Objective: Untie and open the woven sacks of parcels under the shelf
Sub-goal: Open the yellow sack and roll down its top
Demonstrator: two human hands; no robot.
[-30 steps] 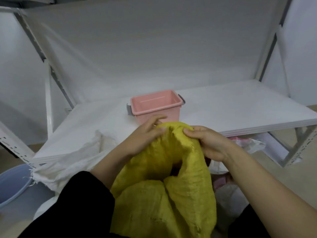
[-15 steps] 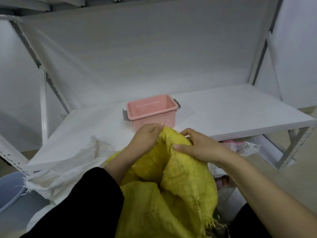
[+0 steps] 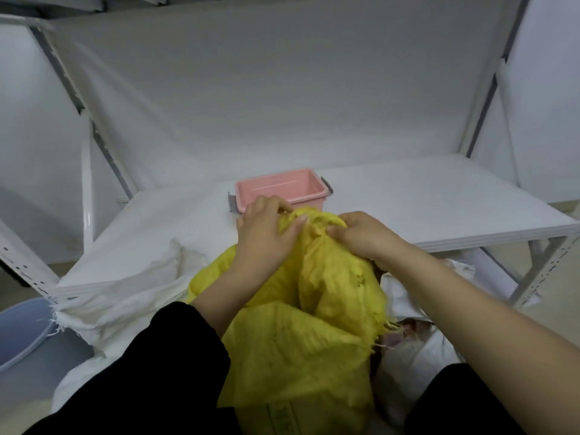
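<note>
While both hands work close together at its bunched neck, the crumpled yellow woven sack (image 3: 301, 340) stands between the person's forearms, just before the white shelf board (image 3: 439, 199). The left hand (image 3: 266, 235) grips the gathered cloth and the right hand (image 3: 365, 237) pinches it opposite; any tie is hidden. By that, this sack seems not yet opened. A frayed white woven sack (image 3: 125, 296) slumps at left, likely next. A pink plastic bin (image 3: 282, 188) sits on the shelf behind the hands; white-wrapped parcels (image 3: 417, 353) crowd the right, a blue-grey tub (image 3: 22, 331) far left.
</note>
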